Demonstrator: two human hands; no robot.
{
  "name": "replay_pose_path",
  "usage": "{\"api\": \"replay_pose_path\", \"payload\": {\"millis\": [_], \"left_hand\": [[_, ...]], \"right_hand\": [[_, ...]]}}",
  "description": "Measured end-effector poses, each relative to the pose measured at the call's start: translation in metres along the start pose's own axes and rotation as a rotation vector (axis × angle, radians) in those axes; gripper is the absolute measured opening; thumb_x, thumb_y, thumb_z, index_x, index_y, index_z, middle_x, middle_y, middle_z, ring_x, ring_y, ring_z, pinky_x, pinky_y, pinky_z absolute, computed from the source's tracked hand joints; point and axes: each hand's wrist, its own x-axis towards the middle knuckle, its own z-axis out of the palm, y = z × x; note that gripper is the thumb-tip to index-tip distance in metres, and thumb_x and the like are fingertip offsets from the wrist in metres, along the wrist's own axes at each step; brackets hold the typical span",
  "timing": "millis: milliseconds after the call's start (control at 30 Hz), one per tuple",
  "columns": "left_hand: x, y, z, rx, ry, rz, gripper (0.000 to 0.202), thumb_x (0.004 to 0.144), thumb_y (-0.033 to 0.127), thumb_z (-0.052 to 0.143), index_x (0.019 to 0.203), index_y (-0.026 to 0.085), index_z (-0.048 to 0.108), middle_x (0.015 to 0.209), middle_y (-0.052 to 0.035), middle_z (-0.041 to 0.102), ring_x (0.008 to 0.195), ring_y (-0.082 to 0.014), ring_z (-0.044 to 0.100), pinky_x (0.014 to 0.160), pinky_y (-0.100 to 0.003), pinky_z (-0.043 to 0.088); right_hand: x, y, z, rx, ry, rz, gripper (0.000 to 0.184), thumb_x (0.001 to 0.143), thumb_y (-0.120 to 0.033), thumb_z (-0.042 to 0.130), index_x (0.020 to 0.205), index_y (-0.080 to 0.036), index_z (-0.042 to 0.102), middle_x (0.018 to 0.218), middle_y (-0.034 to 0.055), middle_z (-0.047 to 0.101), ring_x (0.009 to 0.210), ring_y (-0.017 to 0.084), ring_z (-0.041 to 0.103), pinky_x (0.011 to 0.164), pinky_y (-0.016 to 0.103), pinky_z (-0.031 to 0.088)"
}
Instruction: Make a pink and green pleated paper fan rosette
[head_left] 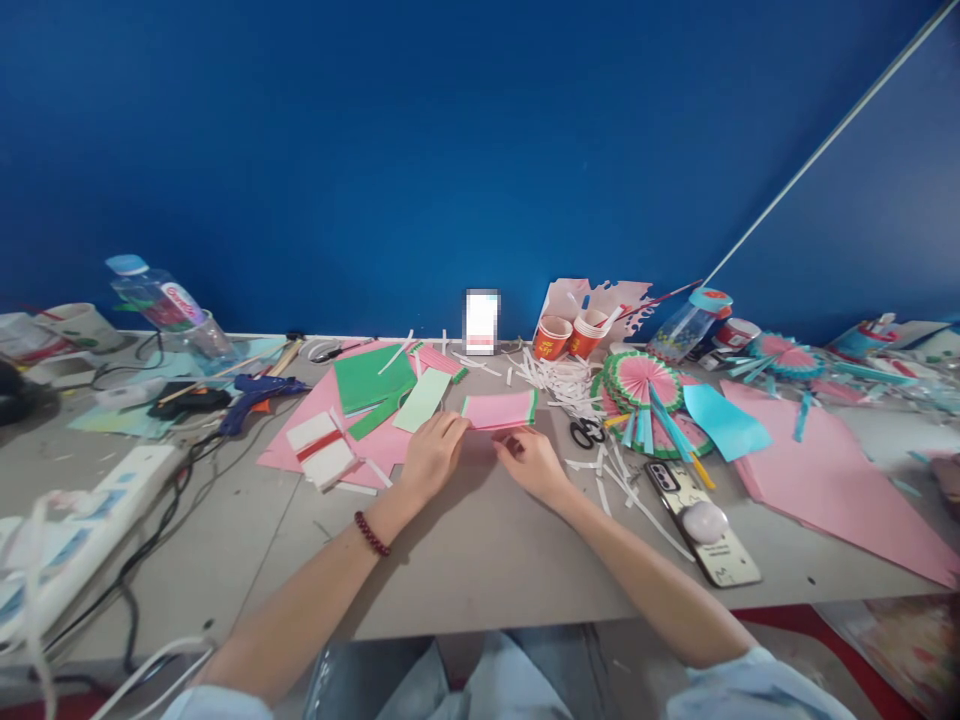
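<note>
A pink paper strip point(499, 409) with green ends and a layered lower edge is held just above the grey table, in front of me. My left hand point(436, 448) grips its left end between thumb and fingers. Bent fingers of my right hand point(531, 462) meet its lower right edge; part of that contact is hidden. Left of the strip lie a pale green paper piece point(422, 400) and dark green paper point(375, 377) on a pink sheet point(304, 410). Black-handled scissors point(587, 432) rest to the right, beside a pile of white paper scraps point(566, 385).
Pink-and-green paper fans point(643, 385), a phone point(705, 525) and pink sheets point(832, 475) occupy the right. Red paper cups point(553, 340) stand behind. A glue gun point(262, 392), a plastic bottle point(161, 295) and a power strip point(97, 535) with cables are on the left. A blue wall point(375, 160) closes the back.
</note>
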Motion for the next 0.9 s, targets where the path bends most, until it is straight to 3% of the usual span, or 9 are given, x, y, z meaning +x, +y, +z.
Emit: {"api": "replay_pose_path", "payload": {"millis": [133, 267, 367, 433, 667, 900], "left_hand": [[-0.001, -0.003, 0.001, 0.037, -0.018, -0.027, 0.02, 0.086, 0.008, 0.04, 0.092, 0.02, 0.056, 0.086, -0.0053, 0.061, 0.082, -0.0183, 0.056, 0.07, -0.029, 0.044], [-0.002, -0.004, 0.002, 0.057, -0.005, -0.039, 0.022, 0.085, 0.007, 0.041, 0.091, 0.021, 0.057, 0.085, -0.0049, 0.061, 0.08, -0.018, 0.056, 0.068, -0.03, 0.044], [-0.001, -0.004, 0.001, 0.066, -0.025, -0.04, 0.022, 0.085, 0.008, 0.041, 0.092, 0.021, 0.057, 0.084, -0.0047, 0.061, 0.081, -0.0183, 0.056, 0.068, -0.03, 0.044], [-0.001, -0.003, 0.0, 0.081, -0.039, -0.035, 0.021, 0.086, 0.008, 0.042, 0.093, 0.021, 0.057, 0.084, -0.0052, 0.061, 0.081, -0.0189, 0.056, 0.068, -0.031, 0.044], [-0.001, -0.008, 0.002, 0.102, -0.053, -0.031, 0.02, 0.087, 0.01, 0.042, 0.09, 0.02, 0.059, 0.083, -0.0049, 0.06, 0.079, -0.0188, 0.054, 0.068, -0.031, 0.042], [-0.002, -0.011, 0.005, 0.064, -0.176, -0.009, 0.018, 0.089, 0.018, 0.047, 0.085, 0.02, 0.064, 0.08, -0.0039, 0.059, 0.078, -0.0175, 0.052, 0.069, -0.03, 0.041]], "right_hand": [[-0.004, -0.005, -0.01, -0.219, 0.027, -0.264, 0.02, 0.084, -0.023, 0.048, 0.072, -0.018, 0.063, 0.066, 0.0031, 0.063, 0.063, 0.013, 0.056, 0.063, 0.024, 0.043], [-0.005, -0.008, -0.012, -0.281, 0.013, -0.382, 0.021, 0.087, -0.021, 0.044, 0.094, -0.02, 0.064, 0.087, 0.0046, 0.066, 0.072, 0.012, 0.06, 0.064, 0.02, 0.045], [-0.003, -0.002, -0.01, -0.428, 0.055, -0.348, 0.031, 0.088, -0.017, 0.043, 0.115, -0.022, 0.058, 0.108, 0.0071, 0.062, 0.094, 0.015, 0.06, 0.074, 0.022, 0.047], [0.0, 0.004, -0.009, -0.467, 0.058, -0.304, 0.034, 0.089, -0.015, 0.04, 0.118, -0.023, 0.056, 0.112, 0.0076, 0.06, 0.1, 0.016, 0.058, 0.077, 0.023, 0.048], [0.006, 0.021, -0.013, -0.417, 0.098, -0.207, 0.028, 0.09, -0.013, 0.039, 0.104, -0.019, 0.062, 0.101, 0.0065, 0.063, 0.093, 0.016, 0.059, 0.078, 0.025, 0.046], [0.011, 0.025, -0.019, -0.53, -0.057, -0.132, 0.017, 0.087, -0.015, 0.05, 0.09, -0.02, 0.066, 0.092, 0.0042, 0.067, 0.088, 0.018, 0.057, 0.073, 0.025, 0.043]]}}
